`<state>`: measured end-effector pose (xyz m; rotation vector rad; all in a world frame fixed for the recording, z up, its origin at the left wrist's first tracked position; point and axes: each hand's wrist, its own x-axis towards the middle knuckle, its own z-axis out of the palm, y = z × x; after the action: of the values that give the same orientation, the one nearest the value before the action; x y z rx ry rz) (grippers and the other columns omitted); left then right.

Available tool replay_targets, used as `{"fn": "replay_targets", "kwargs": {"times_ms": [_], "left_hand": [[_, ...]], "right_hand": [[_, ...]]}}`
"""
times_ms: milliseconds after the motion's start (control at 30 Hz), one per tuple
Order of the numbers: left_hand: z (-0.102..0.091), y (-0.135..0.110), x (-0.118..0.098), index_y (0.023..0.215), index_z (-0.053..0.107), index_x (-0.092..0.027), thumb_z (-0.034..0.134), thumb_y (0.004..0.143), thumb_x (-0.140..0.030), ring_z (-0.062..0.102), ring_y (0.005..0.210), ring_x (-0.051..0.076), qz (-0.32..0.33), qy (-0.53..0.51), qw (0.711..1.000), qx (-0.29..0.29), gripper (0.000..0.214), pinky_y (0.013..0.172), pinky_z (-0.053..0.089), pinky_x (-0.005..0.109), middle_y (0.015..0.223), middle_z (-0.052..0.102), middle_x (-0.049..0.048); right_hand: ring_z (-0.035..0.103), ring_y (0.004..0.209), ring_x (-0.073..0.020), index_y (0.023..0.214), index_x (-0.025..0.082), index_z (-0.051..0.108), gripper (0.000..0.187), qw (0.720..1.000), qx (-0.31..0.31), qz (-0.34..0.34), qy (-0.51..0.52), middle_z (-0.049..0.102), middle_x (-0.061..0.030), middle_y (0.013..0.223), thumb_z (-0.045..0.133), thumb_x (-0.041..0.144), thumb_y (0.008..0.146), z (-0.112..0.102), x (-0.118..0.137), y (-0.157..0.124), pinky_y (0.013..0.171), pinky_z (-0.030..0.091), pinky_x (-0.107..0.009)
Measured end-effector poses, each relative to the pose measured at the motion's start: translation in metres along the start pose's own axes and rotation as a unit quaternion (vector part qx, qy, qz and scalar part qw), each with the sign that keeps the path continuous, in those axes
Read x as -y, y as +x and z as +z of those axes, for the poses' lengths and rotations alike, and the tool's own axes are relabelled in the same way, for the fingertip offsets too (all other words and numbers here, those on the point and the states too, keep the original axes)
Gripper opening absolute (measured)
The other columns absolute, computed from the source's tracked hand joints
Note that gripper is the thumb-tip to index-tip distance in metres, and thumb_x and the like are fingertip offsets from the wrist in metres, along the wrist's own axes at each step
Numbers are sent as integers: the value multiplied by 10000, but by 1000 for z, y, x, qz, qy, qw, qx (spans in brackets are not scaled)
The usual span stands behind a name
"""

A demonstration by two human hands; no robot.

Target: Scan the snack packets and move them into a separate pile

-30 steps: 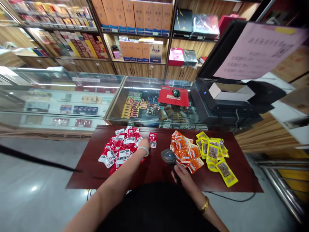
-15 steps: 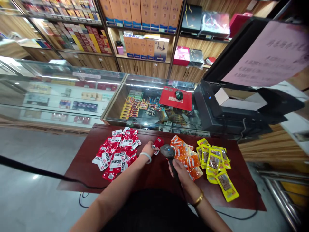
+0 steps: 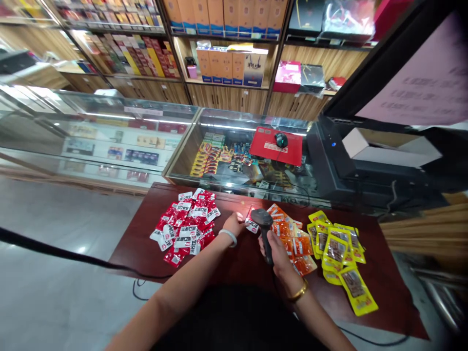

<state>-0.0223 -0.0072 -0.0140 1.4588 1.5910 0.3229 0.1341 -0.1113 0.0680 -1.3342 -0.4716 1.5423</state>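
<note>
**Scanner [image 3: 263, 220] at single red packet [image 3: 251, 225], mid-table**

Packet sits apart from the rest, between the red pile and the orange pile, white end toward the person. Scanner head covers part of it in view; can't tell the gap between them.

Right grip [image 3: 278, 256]: wrapped around the scanner handle, thumb up along it, head pointing away from the person. Gold bracelet [image 3: 300, 291] on that wrist.

Left grip [image 3: 234, 225]: fingertips at the packet's left edge. Can't tell if it's pinching or just beside it. Pale bracelet [image 3: 229, 237] on that wrist.

Red pile [image 3: 190, 224]: left side, loose heap, packets overlapping, some white sides up.
Orange pile [image 3: 287, 233]: just right of the scanner, partly behind the right grip.
Yellow packets [image 3: 336, 248]: right of orange, overlapping; nearest one lies angled toward the person.

All on a dark red-brown table [image 3: 232, 265].

Beyond it: glass case [image 3: 204, 181], with red mat [image 3: 265, 141] and mouse [image 3: 281, 140] on top. To their right, dark machine [image 3: 329, 163] carrying an open white box [image 3: 397, 156]. Pink sheet [image 3: 420, 87] above that, text blurred. Stocked shelves [image 3: 226, 35] at the back.
</note>
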Motion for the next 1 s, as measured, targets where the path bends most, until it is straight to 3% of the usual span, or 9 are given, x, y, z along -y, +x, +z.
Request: {"fn": "replay_targets", "kwargs": {"times_ms": [100, 233, 333, 400, 567, 733, 833, 1000], "left_hand": [[-44, -6, 15, 966, 587, -165, 728, 701, -353, 608, 953, 207, 32, 130, 987, -90, 355, 839, 438, 292, 981, 649, 85], [-103, -14, 40, 1107, 553, -149, 626, 766, -441, 517, 1126, 279, -52, 261, 942, -206, 454, 955, 372, 365, 1146, 587, 142], [-126, -13, 51, 1172, 510, -95, 557, 769, -564, 466, 1177, 336, -144, 291, 907, -267, 620, 972, 346, 412, 1225, 532, 203], [-133, -9, 54, 1160, 517, -89, 540, 750, -612, 464, 1173, 356, -184, 295, 901, -260, 665, 954, 356, 425, 1254, 513, 218], [-141, 0, 53, 1110, 555, -133, 604, 692, -589, 483, 1158, 361, -183, 303, 911, -213, 621, 922, 385, 420, 1238, 551, 185], [-144, -3, 53, 1061, 579, -191, 512, 818, -432, 612, 951, 289, -134, 272, 928, -215, 348, 782, 417, 354, 957, 675, 130], [-124, -10, 49, 995, 587, -214, 503, 837, -409, 631, 780, 215, -105, 178, 959, -191, 265, 671, 405, 285, 833, 678, 62], [-65, -26, 32, 855, 583, -209, 581, 804, -376, 592, 683, 143, -22, 75, 990, -119, 175, 640, 394, 233, 743, 648, -4]], "right_hand": [[388, 396, -70, 732, 202, 514, 467, 1000, 16, 12, 1, 499, 54, 528, 637, 652, 725, 1, -5, -1, 375, 274, -195], [408, 410, -73, 698, 205, 494, 451, 999, 39, 28, -14, 516, 47, 535, 652, 625, 731, 3, -17, -5, 387, 295, -197], [410, 414, -77, 699, 208, 493, 448, 998, 48, 36, -35, 517, 46, 533, 650, 626, 732, 7, -25, -9, 392, 301, -200], [404, 412, -76, 703, 209, 489, 447, 996, 59, 40, -45, 510, 50, 532, 641, 628, 738, 10, -28, -11, 395, 298, -201], [396, 410, -80, 702, 210, 483, 450, 994, 73, 35, -72, 499, 57, 530, 618, 636, 749, 12, -31, -14, 405, 304, -208], [412, 425, -92, 711, 210, 508, 445, 993, 78, 24, -80, 516, 45, 553, 589, 645, 764, 9, -27, -15, 420, 318, -223], [408, 431, -97, 689, 213, 508, 452, 993, 79, 15, -82, 507, 41, 550, 577, 653, 767, 7, -20, -16, 424, 315, -229], [419, 444, -98, 713, 212, 523, 433, 993, 95, -11, -76, 502, 43, 547, 575, 637, 781, 6, -8, -14, 437, 332, -228]]}}
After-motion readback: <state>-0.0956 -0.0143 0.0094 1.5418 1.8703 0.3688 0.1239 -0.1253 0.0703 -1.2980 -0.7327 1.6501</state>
